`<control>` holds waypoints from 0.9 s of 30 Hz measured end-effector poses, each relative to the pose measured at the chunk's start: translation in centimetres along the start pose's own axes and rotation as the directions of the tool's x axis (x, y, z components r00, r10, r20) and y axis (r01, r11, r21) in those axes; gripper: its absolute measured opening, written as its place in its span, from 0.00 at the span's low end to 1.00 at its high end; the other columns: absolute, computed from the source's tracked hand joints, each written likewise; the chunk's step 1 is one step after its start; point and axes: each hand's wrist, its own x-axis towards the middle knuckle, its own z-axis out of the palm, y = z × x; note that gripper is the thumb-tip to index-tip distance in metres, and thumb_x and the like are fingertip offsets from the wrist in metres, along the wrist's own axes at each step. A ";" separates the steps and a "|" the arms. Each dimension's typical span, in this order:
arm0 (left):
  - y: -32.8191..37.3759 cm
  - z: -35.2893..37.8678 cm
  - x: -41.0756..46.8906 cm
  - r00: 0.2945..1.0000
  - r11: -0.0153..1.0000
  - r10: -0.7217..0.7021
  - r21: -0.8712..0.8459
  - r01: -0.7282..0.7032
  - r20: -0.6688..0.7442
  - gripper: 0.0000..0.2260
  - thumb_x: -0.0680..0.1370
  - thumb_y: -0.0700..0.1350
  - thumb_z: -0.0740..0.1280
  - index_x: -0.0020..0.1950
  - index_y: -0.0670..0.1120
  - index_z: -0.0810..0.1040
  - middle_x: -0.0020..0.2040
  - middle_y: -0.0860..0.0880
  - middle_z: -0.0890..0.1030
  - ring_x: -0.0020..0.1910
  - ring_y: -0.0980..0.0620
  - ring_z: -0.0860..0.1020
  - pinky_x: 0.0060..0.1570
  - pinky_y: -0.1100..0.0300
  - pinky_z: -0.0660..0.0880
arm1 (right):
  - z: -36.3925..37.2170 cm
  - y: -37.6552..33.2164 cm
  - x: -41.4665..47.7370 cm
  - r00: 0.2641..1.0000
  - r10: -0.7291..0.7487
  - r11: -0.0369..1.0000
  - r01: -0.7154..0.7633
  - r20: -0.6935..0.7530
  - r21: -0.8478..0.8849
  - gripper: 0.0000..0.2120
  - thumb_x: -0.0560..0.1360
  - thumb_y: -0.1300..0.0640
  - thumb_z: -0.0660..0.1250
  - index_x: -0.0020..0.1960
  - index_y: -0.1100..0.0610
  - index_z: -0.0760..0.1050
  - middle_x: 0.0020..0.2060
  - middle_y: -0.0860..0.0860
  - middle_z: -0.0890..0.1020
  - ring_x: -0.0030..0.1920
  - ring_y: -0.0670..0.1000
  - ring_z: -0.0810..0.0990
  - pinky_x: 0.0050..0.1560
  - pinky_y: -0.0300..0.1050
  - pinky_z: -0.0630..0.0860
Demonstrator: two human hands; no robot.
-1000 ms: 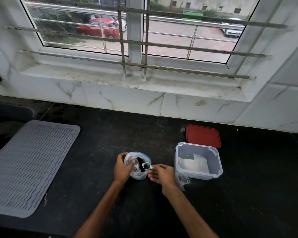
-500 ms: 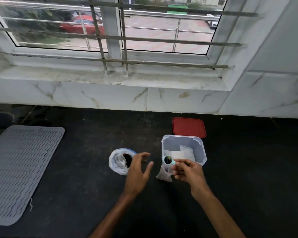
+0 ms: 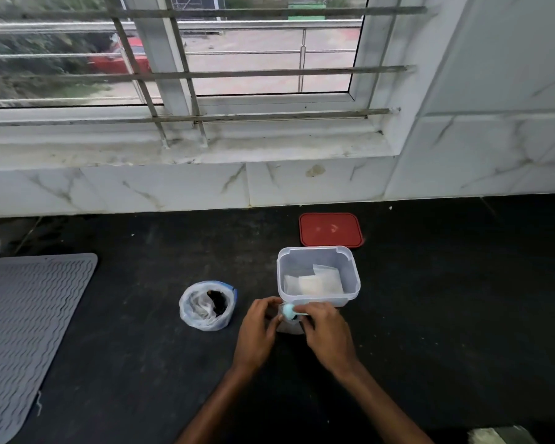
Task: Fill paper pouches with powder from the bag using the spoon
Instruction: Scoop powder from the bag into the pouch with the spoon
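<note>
- The spoon (image 3: 288,310) is over the mouth of the pouch (image 3: 289,327). Its pale blue bowl points left and its handle runs right into the right hand (image 3: 327,331), so its long axis lies side to side across the counter (image 3: 446,315).
- The right hand pinches the handle, fingers curled on it.
- The left hand (image 3: 257,328) is at the pouch's left side, fingers bent onto its upper edge, seemingly holding the mouth open; the exact grip is blurred.
- The pouch stands between the two hands, near the middle of the counter, just in front of the tub (image 3: 314,249).
- The bag (image 3: 205,315) of dark powder (image 3: 219,303) stands open to the left, nearer the left hand but apart from it.
- By my judgement, the next scoop means carrying the spoon leftward past the left hand.
- Spare pouches (image 3: 318,282) lie in the tub.
- The red lid (image 3: 330,229) lies behind the tub, toward the back edge.
</note>
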 end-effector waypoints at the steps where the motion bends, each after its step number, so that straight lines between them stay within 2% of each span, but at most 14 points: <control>1: 0.1 -0.1 0.0 1.000 1.000 -0.003 0.006 0.003 -0.001 0.13 0.77 0.39 0.70 0.59 0.52 0.78 0.53 0.57 0.79 0.51 0.62 0.78 0.51 0.59 0.79 | 0.0 0.1 0.0 1.000 -0.001 1.000 0.001 -0.009 -0.004 0.12 0.76 0.57 0.70 0.59 0.48 0.82 0.54 0.44 0.84 0.55 0.42 0.79 0.56 0.36 0.75; 5: 0.5 -0.3 0.0 1.000 1.000 -0.006 0.013 0.006 -0.010 0.15 0.77 0.36 0.68 0.59 0.52 0.78 0.54 0.58 0.78 0.52 0.62 0.78 0.52 0.57 0.79 | -0.3 0.4 0.3 0.999 0.007 0.998 -0.005 -0.035 0.061 0.13 0.76 0.57 0.71 0.59 0.48 0.82 0.54 0.43 0.84 0.54 0.41 0.80 0.56 0.34 0.75; 8: 1.6 -0.7 0.0 0.997 0.999 0.027 0.035 -0.024 -0.070 0.18 0.77 0.36 0.66 0.57 0.59 0.75 0.54 0.60 0.77 0.52 0.62 0.78 0.51 0.58 0.79 | -0.3 0.7 0.6 0.999 0.019 0.994 -0.016 -0.031 0.111 0.12 0.75 0.57 0.72 0.58 0.48 0.83 0.53 0.43 0.84 0.54 0.40 0.80 0.56 0.34 0.76; 10: 2.7 -1.0 0.2 0.985 0.996 0.068 0.062 -0.059 -0.161 0.19 0.78 0.35 0.65 0.55 0.61 0.74 0.54 0.60 0.77 0.52 0.62 0.78 0.50 0.61 0.78 | -0.7 0.7 0.7 0.998 0.060 0.975 -0.052 -0.030 0.215 0.11 0.75 0.57 0.72 0.56 0.48 0.84 0.50 0.41 0.85 0.51 0.39 0.81 0.56 0.37 0.78; 12: 3.9 -1.1 0.5 0.965 0.993 0.108 0.066 -0.094 -0.241 0.15 0.78 0.35 0.65 0.56 0.56 0.76 0.54 0.59 0.77 0.52 0.61 0.78 0.49 0.60 0.77 | -1.7 0.5 0.6 0.989 0.150 0.915 -0.136 -0.006 0.379 0.09 0.75 0.58 0.73 0.53 0.49 0.85 0.47 0.38 0.85 0.49 0.38 0.82 0.53 0.37 0.79; 14: 5.4 -0.5 1.0 0.950 0.988 0.156 0.058 -0.145 -0.272 0.13 0.78 0.35 0.65 0.56 0.51 0.77 0.54 0.58 0.78 0.52 0.58 0.79 0.48 0.57 0.78 | -3.4 0.7 0.5 0.950 0.300 0.746 -0.290 0.086 0.599 0.08 0.76 0.59 0.71 0.51 0.49 0.84 0.44 0.42 0.86 0.48 0.42 0.83 0.47 0.38 0.80; 17: 7.9 1.3 1.6 0.942 0.976 0.212 0.013 -0.216 -0.260 0.11 0.79 0.35 0.65 0.55 0.50 0.76 0.54 0.58 0.78 0.49 0.55 0.79 0.44 0.56 0.78 | -6.3 2.1 0.2 0.836 0.465 0.344 -0.475 0.292 0.810 0.07 0.77 0.61 0.68 0.52 0.54 0.83 0.43 0.50 0.87 0.42 0.49 0.81 0.35 0.40 0.74; 19: 9.6 3.2 1.8 0.943 0.967 0.248 0.006 -0.253 -0.224 0.10 0.79 0.37 0.65 0.55 0.52 0.76 0.54 0.59 0.78 0.47 0.54 0.79 0.41 0.58 0.77 | -8.0 4.2 0.0 0.763 0.555 0.137 -0.475 0.330 0.869 0.07 0.77 0.62 0.67 0.52 0.57 0.83 0.43 0.54 0.86 0.39 0.48 0.78 0.35 0.40 0.71; 21: 10.5 4.8 1.9 0.950 0.966 0.260 0.026 -0.259 -0.174 0.10 0.79 0.38 0.65 0.55 0.52 0.76 0.54 0.60 0.78 0.48 0.55 0.79 0.41 0.63 0.75 | -8.9 6.7 -0.1 0.704 0.642 0.020 -0.412 0.304 0.911 0.07 0.77 0.62 0.68 0.52 0.58 0.83 0.42 0.54 0.86 0.38 0.48 0.77 0.35 0.40 0.71; 22: 10.9 6.0 1.9 0.955 0.965 0.262 0.045 -0.258 -0.142 0.10 0.79 0.39 0.66 0.56 0.53 0.75 0.55 0.61 0.78 0.49 0.56 0.78 0.42 0.66 0.75 | -9.2 8.4 -0.2 0.681 0.684 0.022 -0.375 0.260 0.927 0.07 0.77 0.62 0.68 0.52 0.57 0.83 0.42 0.53 0.86 0.39 0.47 0.78 0.35 0.41 0.72; 23: 10.9 6.7 1.9 0.959 0.965 0.259 0.069 -0.253 -0.112 0.09 0.80 0.40 0.66 0.56 0.53 0.75 0.55 0.60 0.78 0.49 0.57 0.78 0.42 0.67 0.75 | -9.1 9.7 -0.1 0.667 0.718 0.079 -0.361 0.198 0.929 0.07 0.77 0.63 0.68 0.52 0.56 0.83 0.42 0.52 0.86 0.40 0.47 0.80 0.37 0.41 0.73; 25: 10.9 8.2 1.9 0.970 0.966 0.238 0.116 -0.231 -0.050 0.09 0.80 0.42 0.66 0.58 0.53 0.75 0.56 0.59 0.77 0.50 0.58 0.78 0.44 0.65 0.76 | -8.5 12.5 -0.2 0.652 0.758 0.295 -0.379 0.027 0.877 0.08 0.76 0.63 0.69 0.50 0.52 0.83 0.44 0.51 0.86 0.43 0.47 0.82 0.40 0.43 0.77; 27: 10.8 9.2 2.0 0.977 0.961 0.215 0.179 -0.213 0.004 0.09 0.80 0.44 0.66 0.59 0.53 0.74 0.57 0.59 0.77 0.52 0.59 0.77 0.47 0.63 0.76 | -7.3 14.7 0.0 0.669 0.728 0.544 -0.435 -0.147 0.718 0.07 0.75 0.62 0.71 0.48 0.50 0.83 0.45 0.48 0.86 0.44 0.45 0.82 0.46 0.45 0.80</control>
